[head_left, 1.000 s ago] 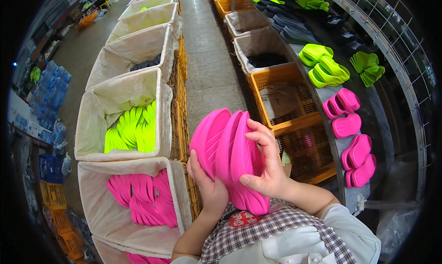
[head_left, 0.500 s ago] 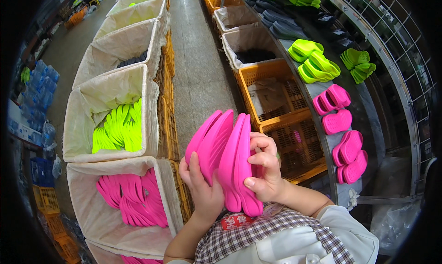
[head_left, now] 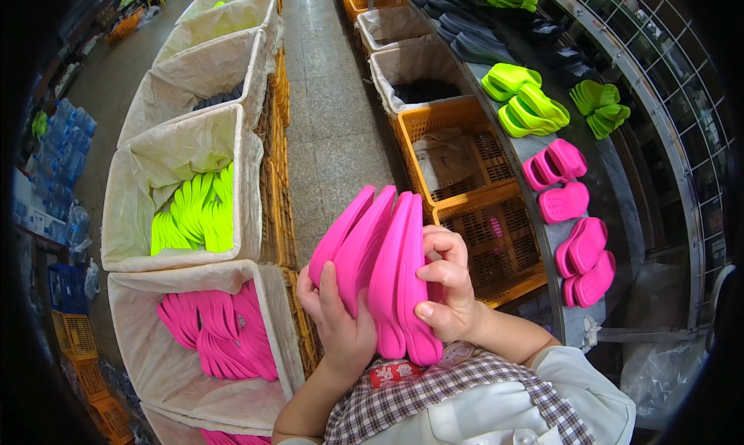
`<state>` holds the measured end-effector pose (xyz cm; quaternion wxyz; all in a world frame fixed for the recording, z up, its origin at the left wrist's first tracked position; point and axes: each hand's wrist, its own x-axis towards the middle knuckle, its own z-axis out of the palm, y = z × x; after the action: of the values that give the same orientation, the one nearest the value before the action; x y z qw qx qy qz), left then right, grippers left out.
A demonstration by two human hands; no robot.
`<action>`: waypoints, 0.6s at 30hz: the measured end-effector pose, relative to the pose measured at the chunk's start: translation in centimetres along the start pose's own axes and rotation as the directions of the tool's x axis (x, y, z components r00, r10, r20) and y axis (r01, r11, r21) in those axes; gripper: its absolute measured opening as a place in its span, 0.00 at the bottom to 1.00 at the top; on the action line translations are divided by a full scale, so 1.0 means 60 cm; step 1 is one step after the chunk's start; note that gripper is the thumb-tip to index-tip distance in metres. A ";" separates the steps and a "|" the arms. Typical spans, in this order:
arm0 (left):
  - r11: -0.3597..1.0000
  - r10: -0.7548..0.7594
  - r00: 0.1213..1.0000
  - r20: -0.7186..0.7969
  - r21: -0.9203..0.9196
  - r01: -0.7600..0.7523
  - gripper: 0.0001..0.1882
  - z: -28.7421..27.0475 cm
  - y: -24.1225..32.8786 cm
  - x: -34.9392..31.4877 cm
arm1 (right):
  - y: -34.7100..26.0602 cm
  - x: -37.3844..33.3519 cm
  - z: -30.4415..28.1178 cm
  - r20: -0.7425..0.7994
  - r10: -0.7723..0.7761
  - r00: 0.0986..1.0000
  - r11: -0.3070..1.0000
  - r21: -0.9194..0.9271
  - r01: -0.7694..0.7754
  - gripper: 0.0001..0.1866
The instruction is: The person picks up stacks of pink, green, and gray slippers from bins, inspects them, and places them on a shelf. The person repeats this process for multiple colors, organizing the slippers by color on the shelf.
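Upright in front of my apron stands a bunch of several bright pink slippers [head_left: 375,278], pressed side by side between my two hands. My left hand [head_left: 341,313] wraps the left side, its fingertips on the outer faces and its thumb toward the middle. On the opposite side my right hand [head_left: 449,282] is closed with bent fingers and thumb on the edge of the outermost slipper. The inner faces of the bunch are mostly hidden. To the left, a cloth-lined bin [head_left: 128,352] holds a heap of pink slippers [head_left: 221,332].
Another lined bin [head_left: 116,212] contains neon green slippers [head_left: 198,216]; more bins line the aisle [head_left: 329,127]. On the right, pink slippers [head_left: 587,243] and green ones [head_left: 535,112] lie on a belt [head_left: 546,282] beside a wire mesh frame [head_left: 682,158]. Orange crates [head_left: 496,208] stand beneath the belt's edge.
The slippers at the left of the bunch have spread slightly apart at their tops. Both hands keep their hold. The surroundings have shifted slightly left in the view.
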<state>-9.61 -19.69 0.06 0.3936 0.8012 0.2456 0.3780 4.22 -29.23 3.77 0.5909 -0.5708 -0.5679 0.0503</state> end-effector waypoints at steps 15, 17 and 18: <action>0.999 0.037 0.999 -0.010 -0.002 -0.037 0.36 0.000 0.000 0.003 | 0.003 0.001 -0.002 0.011 -0.003 1.000 1.000 0.028 0.003 0.19; 0.999 0.041 0.999 -0.010 0.002 -0.041 0.37 0.000 0.000 0.004 | 0.004 0.001 0.001 0.000 -0.007 1.000 1.000 0.023 0.007 0.19; 0.999 0.038 0.999 -0.010 0.005 -0.038 0.37 0.000 -0.001 0.004 | 0.005 0.001 0.002 -0.005 -0.002 1.000 0.999 0.041 0.002 0.19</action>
<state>-9.49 -19.49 0.12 0.3833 0.8047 0.2331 0.3888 4.34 -29.04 3.55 0.6040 -0.5579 -0.5660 0.0600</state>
